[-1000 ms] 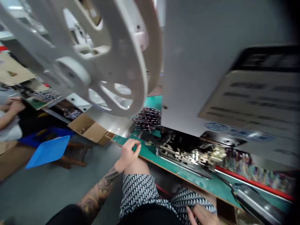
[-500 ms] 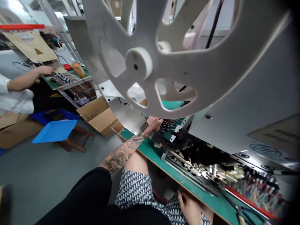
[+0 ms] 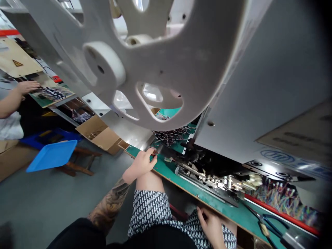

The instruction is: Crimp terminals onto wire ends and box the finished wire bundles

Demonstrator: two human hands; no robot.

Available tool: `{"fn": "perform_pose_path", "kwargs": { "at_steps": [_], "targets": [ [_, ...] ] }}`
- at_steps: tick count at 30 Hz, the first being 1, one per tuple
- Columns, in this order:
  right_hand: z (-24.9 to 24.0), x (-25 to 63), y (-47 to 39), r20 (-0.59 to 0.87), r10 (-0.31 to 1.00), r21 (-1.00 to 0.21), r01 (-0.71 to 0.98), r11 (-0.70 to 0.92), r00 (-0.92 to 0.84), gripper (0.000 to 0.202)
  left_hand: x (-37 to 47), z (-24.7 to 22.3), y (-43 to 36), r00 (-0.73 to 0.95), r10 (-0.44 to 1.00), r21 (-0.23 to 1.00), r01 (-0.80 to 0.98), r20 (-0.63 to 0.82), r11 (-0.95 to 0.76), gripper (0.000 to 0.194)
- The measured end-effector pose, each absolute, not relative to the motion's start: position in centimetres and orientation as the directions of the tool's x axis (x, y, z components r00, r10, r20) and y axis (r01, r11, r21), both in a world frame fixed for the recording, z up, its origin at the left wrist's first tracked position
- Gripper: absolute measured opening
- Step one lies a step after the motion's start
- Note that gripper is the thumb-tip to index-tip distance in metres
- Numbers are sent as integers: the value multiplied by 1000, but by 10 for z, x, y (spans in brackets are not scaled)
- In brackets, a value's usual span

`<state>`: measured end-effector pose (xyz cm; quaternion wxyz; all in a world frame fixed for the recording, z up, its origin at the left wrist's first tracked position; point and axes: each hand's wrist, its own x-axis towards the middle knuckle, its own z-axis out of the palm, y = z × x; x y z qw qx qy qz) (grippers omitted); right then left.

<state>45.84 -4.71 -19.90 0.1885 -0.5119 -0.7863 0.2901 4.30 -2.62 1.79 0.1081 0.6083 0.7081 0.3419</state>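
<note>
A big white reel (image 3: 155, 58) fills the top of the view, in front of a grey machine housing (image 3: 272, 90); against half a second ago the reel sits lower and further left in the frame, its hub nearer the left edge. Below runs the green bench (image 3: 215, 202), carrying the dark metal mechanism (image 3: 207, 169) under the housing, a tangle of coloured wires (image 3: 282, 200) at its right and blue-handled pliers (image 3: 272, 221) near the bench's front edge. On the floor to the left stand an open cardboard box (image 3: 100, 135) and a blue tray (image 3: 50, 156) on a wooden stool. Far left, another person's hand (image 3: 27, 86) rests at a second bench.

The left hand (image 3: 141, 162), which earlier reached further in among the pile of dark pins (image 3: 171, 135), is now drawn back to the bench's front edge; its fingers (image 3: 151, 159) are pinched narrow on a small dark piece (image 3: 158, 150) at the left end of the mechanism, just in front of the pins. The right hand (image 3: 211, 226) lies on the patterned shorts (image 3: 155, 214) at the lap, under the bench edge, much as before; its fingers are loosely curled on the cloth, and whether they grip it I cannot tell
</note>
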Motion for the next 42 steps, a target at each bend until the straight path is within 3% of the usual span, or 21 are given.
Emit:
{"fn": "perform_pose_path", "kwargs": {
  "at_steps": [4,6,9,12,15,18,22,28,33,37,42],
  "targets": [
    [-171,433,-54,-81,842,-719,616,321,-534,63,42,13,-67,-216,964,606,792,155,79,22],
    [-144,414,-57,-144,765,-786,543,297,-627,56,44,16,-79,-255,964,670,728,71,144,26],
    [-96,386,-59,-162,710,-891,411,193,-685,49,52,23,-89,-197,972,865,458,-125,204,19],
    [-53,367,-58,-175,774,-963,270,-5,-609,40,73,25,-90,-29,968,967,39,-250,251,20],
    [-22,359,-51,-201,833,-972,1,-234,-516,37,105,20,-84,127,938,887,-305,-324,348,25],
    [-1,360,-39,-154,833,-932,-202,-300,-531,40,141,11,-77,302,877,741,-472,-373,478,26],
    [15,370,-27,-164,815,-932,-182,-312,-555,34,175,7,-70,433,816,667,-481,-384,569,26],
    [14,376,-32,-191,939,-972,-77,-221,-285,27,195,25,-66,191,909,885,-228,-369,407,28],
    [24,380,-34,-4,997,-999,48,0,-76,17,199,35,-60,157,930,932,-99,-332,349,28],
    [32,384,-28,204,974,-961,172,218,-94,10,200,41,-57,183,929,934,-101,-322,343,20],
    [37,382,-25,227,970,-950,199,241,-91,3,203,49,-55,230,902,899,-167,-365,406,23]
  ]
}}
